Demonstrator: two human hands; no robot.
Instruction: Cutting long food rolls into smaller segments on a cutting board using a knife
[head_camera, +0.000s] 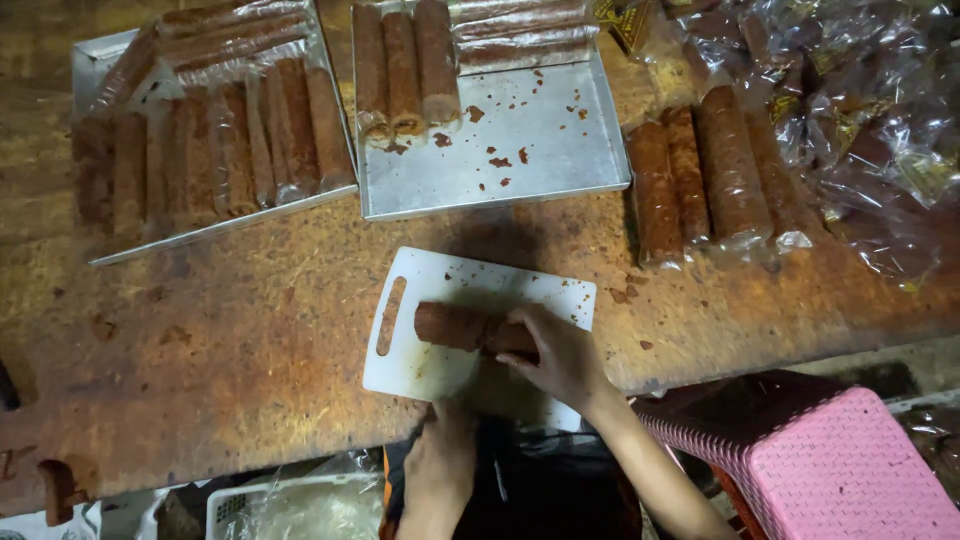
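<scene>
Brown roll (455, 327) (on cutting board (440, 280)) under right hand (560, 355).

The roll (462, 328) under the right hand (556, 358) was reddish brown, lying on a white cutting board (430, 365) smeared faintly with brown. The tabletop (240, 340) was worn orange-brown wood, mottled with darker stains. Two trays (520, 165) were dull silver-grey, the nearer one speckled with red-brown crumbs. The wrapped rolls (715, 170) were the same brown under glossy clear film. The stool (830, 465) was pink with a fine woven grid pattern.
</scene>
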